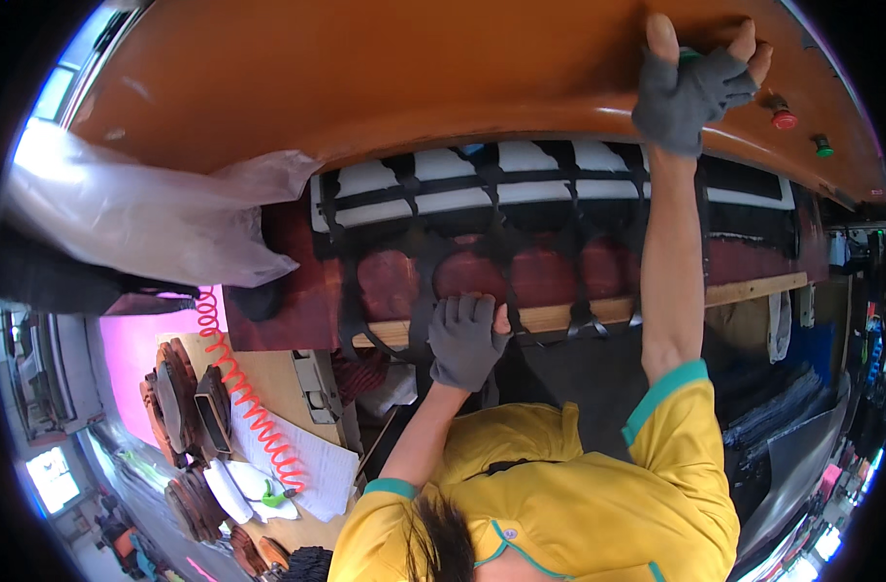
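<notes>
Black cut-out sheet (424,244): looks light, limp; best held along near edge. Left hand (465,341): fingers curled together, grip unclear. Right hand (686,97), far right: fingers apart.

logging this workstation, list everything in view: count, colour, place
Curved machine housing: one, orange, top
Round push buttons: two visible, red and green, upper right
Thin sheet with openings: one, black, centre
Long wooden strip: one, tan, centre
Translucent plastic sheeting: count unclear, whitish, upper left
Coiled plastic hose: one, red, left
Curved flat blocks: several, brown, lower left
Fabric shirt: one, yellow, bottom
Gloved left hand: one, grey, centre
Gloved right hand: one, grey, top right
</notes>
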Motion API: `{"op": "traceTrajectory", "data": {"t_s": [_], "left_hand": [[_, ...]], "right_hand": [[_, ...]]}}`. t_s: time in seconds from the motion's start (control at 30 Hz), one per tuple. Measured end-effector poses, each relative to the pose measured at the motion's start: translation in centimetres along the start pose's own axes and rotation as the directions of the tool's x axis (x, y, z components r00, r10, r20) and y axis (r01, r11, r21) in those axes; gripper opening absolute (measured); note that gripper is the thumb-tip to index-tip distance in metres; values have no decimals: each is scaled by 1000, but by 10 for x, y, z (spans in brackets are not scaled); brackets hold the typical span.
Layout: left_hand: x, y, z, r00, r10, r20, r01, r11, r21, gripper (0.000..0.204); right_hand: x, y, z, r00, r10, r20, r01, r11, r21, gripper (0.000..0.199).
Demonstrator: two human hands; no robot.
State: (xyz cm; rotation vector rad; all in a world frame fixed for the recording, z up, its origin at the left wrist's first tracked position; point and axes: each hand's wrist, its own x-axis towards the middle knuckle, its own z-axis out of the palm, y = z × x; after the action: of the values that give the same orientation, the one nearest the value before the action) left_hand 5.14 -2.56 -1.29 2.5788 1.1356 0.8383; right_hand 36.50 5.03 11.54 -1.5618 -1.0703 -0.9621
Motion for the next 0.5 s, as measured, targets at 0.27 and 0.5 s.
{"op": "traceTrajectory", "data": {"t_s": [0.27, 0.5], "left_hand": [[43, -20, 21, 995, 98, 16, -100, 987, 124, 17], [46, -17, 17, 993, 116, 39, -121, 977, 177, 19]], "right_hand": [[-123, -30, -90, 809, -68, 584, -28, 988, 153, 70], [-184, -43, -103, 547, -153, 823, -49, 976, 214, 20]]}}
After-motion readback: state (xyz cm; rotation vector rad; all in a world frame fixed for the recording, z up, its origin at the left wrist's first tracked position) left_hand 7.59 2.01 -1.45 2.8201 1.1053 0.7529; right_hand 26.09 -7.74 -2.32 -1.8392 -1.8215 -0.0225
